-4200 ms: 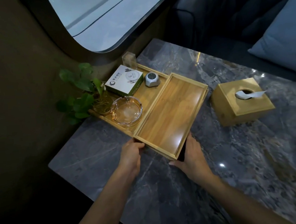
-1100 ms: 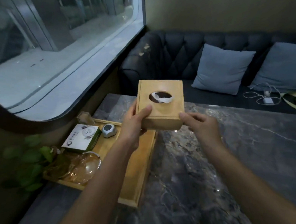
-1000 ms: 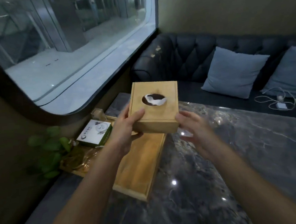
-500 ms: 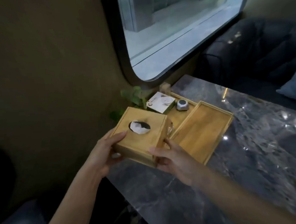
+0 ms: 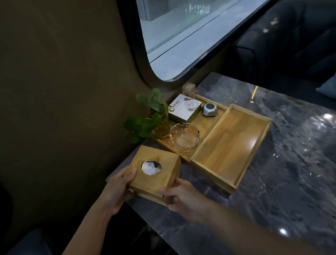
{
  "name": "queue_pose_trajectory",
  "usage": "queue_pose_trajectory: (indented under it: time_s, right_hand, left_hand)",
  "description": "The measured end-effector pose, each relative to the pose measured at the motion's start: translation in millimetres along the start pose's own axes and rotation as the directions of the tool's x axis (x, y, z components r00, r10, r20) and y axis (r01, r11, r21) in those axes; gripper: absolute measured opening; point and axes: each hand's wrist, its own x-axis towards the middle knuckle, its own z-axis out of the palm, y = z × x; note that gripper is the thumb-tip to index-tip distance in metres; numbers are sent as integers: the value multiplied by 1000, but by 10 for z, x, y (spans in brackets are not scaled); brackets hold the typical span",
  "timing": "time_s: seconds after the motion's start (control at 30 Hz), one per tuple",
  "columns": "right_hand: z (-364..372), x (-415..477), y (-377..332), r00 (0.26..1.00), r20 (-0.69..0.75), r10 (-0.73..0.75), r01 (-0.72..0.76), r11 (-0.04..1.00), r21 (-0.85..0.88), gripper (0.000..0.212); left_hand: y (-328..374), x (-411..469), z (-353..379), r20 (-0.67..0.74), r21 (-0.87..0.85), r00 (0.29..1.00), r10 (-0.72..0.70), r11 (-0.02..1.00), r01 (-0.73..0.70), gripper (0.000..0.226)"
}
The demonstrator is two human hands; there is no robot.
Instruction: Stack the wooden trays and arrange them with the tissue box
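Both palms clamped on it: left hand (image 5: 116,190) and right hand (image 5: 183,198) gripping square wooden tissue box (image 5: 154,173) at marble table (image 5: 286,178) corner, white tissue in round hole. Beside it, empty wooden tray (image 5: 232,148); behind, second tray (image 5: 204,124) holding round glass ashtray (image 5: 184,137).

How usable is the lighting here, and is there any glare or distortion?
Head view: dim overall, wall nearly black; bright window overexposes; glare spots on the table and a sheen on the empty tray; wide-angle bending at the window frame; tissue box stays legible.
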Motion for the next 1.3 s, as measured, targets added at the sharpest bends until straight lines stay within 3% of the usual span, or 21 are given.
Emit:
queue_pose_trajectory:
  time_s: [0.1, 0.27, 0.7, 0.87, 1.13, 1.2, 1.3]
  right_hand:
    - [25, 36, 58, 998, -55, 7, -3, 997, 81, 36]
    - [79, 117, -16, 980, -193, -38, 44, 999, 28, 43]
    - [-65, 169, -242, 980, -198, -16, -4, 995, -100, 43]
    - [-93, 142, -214, 985, -173, -14, -10, 991, -132, 54]
    - [-78, 96, -264, 976, -217, 5, -72, 950, -303, 69]
    - [-75, 5, -314, 975, -220, -19, -61, 935, -350, 58]
    - [-108, -218, -458, 976, -189, -108, -7, 852, -523, 26]
  left_hand:
    - [117, 140, 32, 1, 101, 1000, 19, 995, -19, 18]
    - [263, 330, 113, 25, 154, 999, 27, 988, -31, 17]
    - [291, 503, 165, 20, 137, 1000, 12, 990, -15, 25]
    - [278, 517, 151, 28, 145, 1000, -3, 989, -1, 23]
    - [301, 424, 131, 49, 281, 997, 60, 957, -71, 41]
    - [361, 359, 155, 52, 416, 995, 90, 904, -103, 42]
    - [513, 268, 181, 32, 706, 968, 247, 681, -197, 45]
